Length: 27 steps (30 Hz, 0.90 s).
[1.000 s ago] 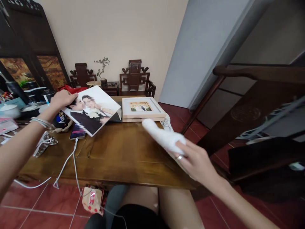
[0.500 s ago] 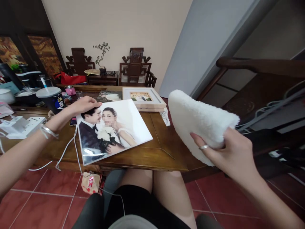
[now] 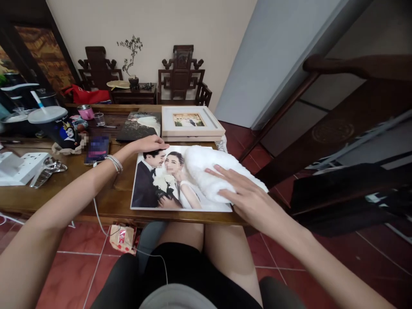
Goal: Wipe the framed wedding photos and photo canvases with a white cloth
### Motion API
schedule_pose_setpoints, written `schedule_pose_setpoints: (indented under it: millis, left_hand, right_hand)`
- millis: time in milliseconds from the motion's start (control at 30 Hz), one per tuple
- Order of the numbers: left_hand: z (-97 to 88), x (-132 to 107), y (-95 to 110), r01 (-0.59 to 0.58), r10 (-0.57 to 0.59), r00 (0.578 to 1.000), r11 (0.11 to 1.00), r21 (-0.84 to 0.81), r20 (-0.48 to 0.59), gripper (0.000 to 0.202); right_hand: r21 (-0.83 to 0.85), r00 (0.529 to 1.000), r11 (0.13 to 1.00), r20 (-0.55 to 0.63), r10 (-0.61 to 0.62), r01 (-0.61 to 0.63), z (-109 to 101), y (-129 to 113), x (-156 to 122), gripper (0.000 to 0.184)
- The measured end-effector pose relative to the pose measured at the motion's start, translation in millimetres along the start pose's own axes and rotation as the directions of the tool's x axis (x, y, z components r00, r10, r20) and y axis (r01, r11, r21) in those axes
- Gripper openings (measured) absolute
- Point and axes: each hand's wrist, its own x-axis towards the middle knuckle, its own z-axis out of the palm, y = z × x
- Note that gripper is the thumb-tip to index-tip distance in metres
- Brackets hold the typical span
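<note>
Holding white cloth (image 3: 206, 165) on photo (image 3: 170, 184), bag label (image 3: 122, 236) unclear

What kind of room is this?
It looks like a room in someone's home, perhaps a living room. There are carved wooden chairs by the wall, a little potted tree between them, and a pink mug on the wooden table.

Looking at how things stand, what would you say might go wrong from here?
Any grit under the white fluffy cloth in the right hand might scratch the photo panel. The panel lies near the table's front edge, with the left hand at its far side, so a hard pull toward the person might slide it over. The left forearm crosses above the white cable at the phone; a snag could drag the phone.
</note>
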Motion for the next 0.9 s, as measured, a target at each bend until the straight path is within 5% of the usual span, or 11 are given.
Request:
schedule_pose_setpoints:
  millis: [300, 600, 767, 900]
  left_hand:
    - [23.2, 8.1, -7.1, -0.068, 0.101, 0.992, 0.925, 0.375, -0.069, 0.044]
    - [22.7, -3.4, -9.1, 0.023, 0.082, 0.959, 0.932, 0.363, -0.271, 0.037]
    - [25.5, -60.7, 8.6, 0.239, -0.110, 0.894, 0.937, 0.255, -0.434, 0.041]
    - [56.4, -115.3, 29.9, 0.217, -0.115, 0.878, 0.961, 0.174, -0.465, 0.045]
  right_hand:
    - [0.055, 0.980, 0.998, 0.197, 0.017, -0.028, 15.9, -9.9, -2.6, 0.049]
    - [0.156, 0.981, 0.983, 0.183, 0.067, -0.096, 23.8, -10.9, 4.0, 0.074]
    - [0.185, 0.984, 0.977, 0.160, 0.076, -0.105, 20.5, -3.5, 3.5, 0.075]
    - [0.155, 0.973, 0.963, 0.113, 0.203, -0.219, 7.0, 12.7, 28.7, 0.064]
